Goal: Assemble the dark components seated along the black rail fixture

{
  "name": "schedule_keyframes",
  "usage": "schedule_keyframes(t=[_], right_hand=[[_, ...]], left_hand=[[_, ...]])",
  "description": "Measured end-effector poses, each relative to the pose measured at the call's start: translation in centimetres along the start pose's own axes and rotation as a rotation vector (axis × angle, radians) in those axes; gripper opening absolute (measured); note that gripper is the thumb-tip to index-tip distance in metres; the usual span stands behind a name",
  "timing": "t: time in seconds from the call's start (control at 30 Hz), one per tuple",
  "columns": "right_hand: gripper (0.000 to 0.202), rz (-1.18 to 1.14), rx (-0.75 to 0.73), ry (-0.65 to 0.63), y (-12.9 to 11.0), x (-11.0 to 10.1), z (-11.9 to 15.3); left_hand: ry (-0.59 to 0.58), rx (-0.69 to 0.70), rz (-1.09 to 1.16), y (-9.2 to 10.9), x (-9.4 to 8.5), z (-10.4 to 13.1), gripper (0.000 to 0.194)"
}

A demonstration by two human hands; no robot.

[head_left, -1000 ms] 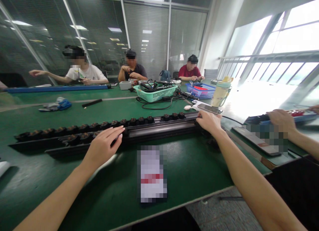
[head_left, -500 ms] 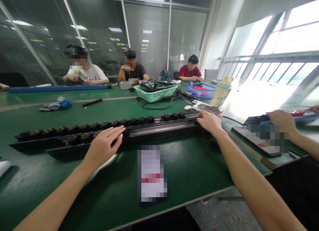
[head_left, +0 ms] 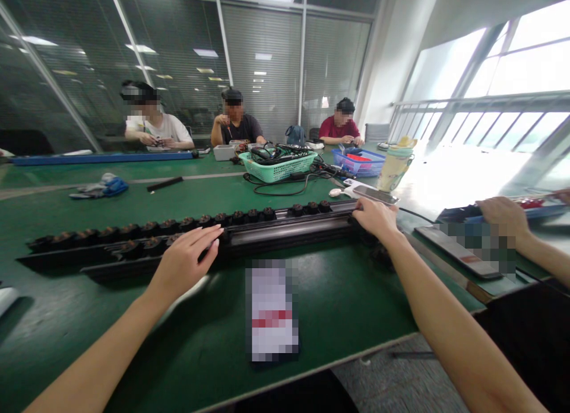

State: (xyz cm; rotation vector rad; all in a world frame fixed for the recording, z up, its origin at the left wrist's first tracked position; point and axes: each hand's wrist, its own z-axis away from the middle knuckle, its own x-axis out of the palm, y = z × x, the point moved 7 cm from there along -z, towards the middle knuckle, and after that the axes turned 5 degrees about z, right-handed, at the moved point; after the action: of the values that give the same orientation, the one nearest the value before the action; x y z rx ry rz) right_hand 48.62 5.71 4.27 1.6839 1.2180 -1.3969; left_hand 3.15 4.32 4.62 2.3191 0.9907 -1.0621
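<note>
Two long black rails with round black sockets lie side by side on the green table. On the left part of the near rail (head_left: 285,230) rests my left hand (head_left: 189,259), its fingers stretched out and nothing gripped. My right hand (head_left: 376,217) is at the right end of that rail, fingers bent over it; its fingertips are partly hidden, so its hold is unclear. The far rail (head_left: 129,230) carries a row of sockets, with a gap towards its right part. Below the near rail lies a phone (head_left: 271,312) with a blurred screen.
A green basket (head_left: 280,168) of cables, a blue basket (head_left: 361,166) and a bottle (head_left: 394,170) stand beyond the rails. Gloves (head_left: 104,186) lie at the left. Another person's hand (head_left: 505,220) is at the right, beside a tablet (head_left: 463,253). Three people sit opposite.
My hands and both rails look unmoved. Across the table, the person at the left has shifted slightly and lowered their hands.
</note>
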Motion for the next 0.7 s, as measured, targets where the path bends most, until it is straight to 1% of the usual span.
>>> schedule_keyframes(t=[0.47,0.7], right_hand=[[0.039,0.007,0.02,0.0,0.22,-0.05,-0.05],[0.037,0.002,0.026,-0.002,0.34,0.1,-0.18]], left_hand=[[-0.001,-0.011,0.003,-0.06,-0.01,0.01,0.048],[-0.005,-0.012,0.013,-0.04,0.01,-0.02,0.048]])
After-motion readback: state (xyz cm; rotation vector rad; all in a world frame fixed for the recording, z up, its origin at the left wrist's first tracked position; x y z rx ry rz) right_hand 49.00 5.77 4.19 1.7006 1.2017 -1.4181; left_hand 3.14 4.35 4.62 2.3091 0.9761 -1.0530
